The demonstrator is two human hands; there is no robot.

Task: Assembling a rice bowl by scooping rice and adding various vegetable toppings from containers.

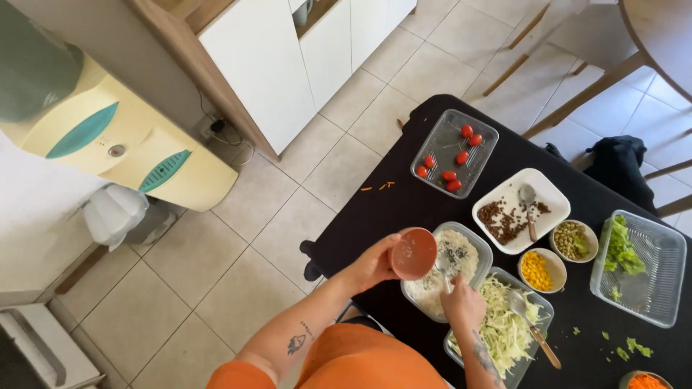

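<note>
- Left hand (375, 265) grips a small terracotta bowl (414, 253), held above the black bench (375, 223), just over the rice container's (448, 268) left edge.
- The bowl is tipped sideways, mouth facing the camera and rightward; round, it has no real long axis.
- Right hand (461, 302) seems clenched on a utensil in the rice, though it is partly hidden.
- Risk: rice could spill past the rim onto the bench if the tilt grows.

Orange short-sleeved top, bare forearms, small dark tattoo on the left forearm (297, 343), dark tattoo along the right forearm (481, 354)
</note>
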